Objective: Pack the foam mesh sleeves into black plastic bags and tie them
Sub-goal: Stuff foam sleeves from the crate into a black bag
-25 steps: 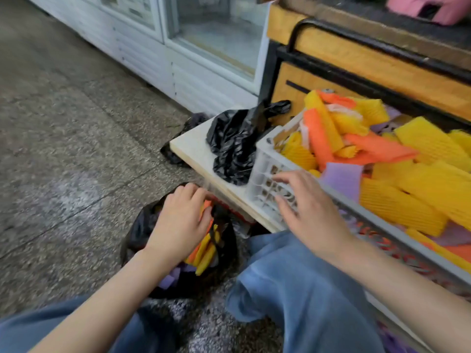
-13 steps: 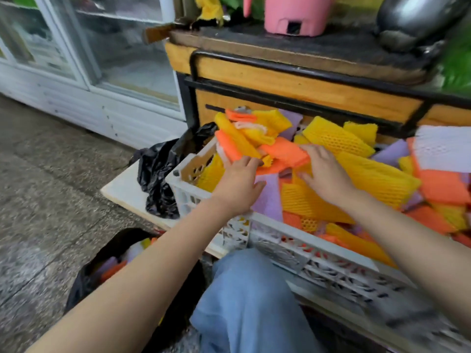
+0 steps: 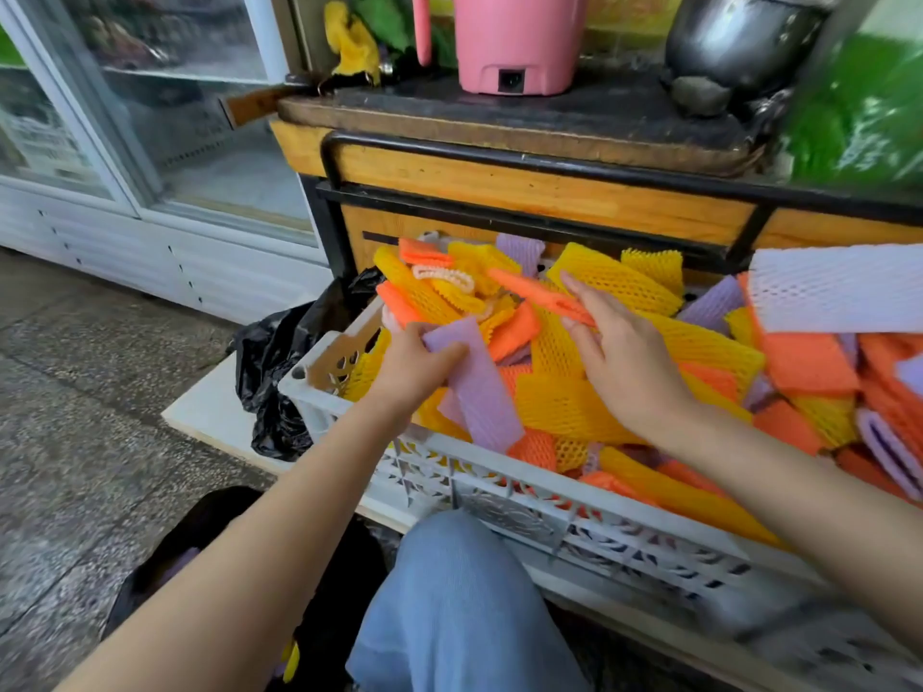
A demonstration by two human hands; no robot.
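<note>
We are picking from the crate point(image 3: 449, 472), left hand point(image 3: 414, 359) fingers curling round a purple sleeve point(image 3: 479, 397) at its left end, right hand point(image 3: 622, 364) pinching an orange sleeve point(image 3: 537, 293) farther back, both likely going next into the bag point(image 3: 220, 516) on the floor point(image 3: 100, 417), near left.

Lilac sleeve point(image 3: 482, 397) in my left hand point(image 3: 414, 359), orange sleeve point(image 3: 539, 294) in my right hand point(image 3: 624, 362). Crate point(image 3: 524, 496) white w/ lattice cut-outs. Yellow sleeves point(image 3: 614, 282) w/ diamond netting. Bag point(image 3: 279, 362) black, jug point(image 3: 519, 37) pink, jeans point(image 3: 459, 606) blue.
</note>
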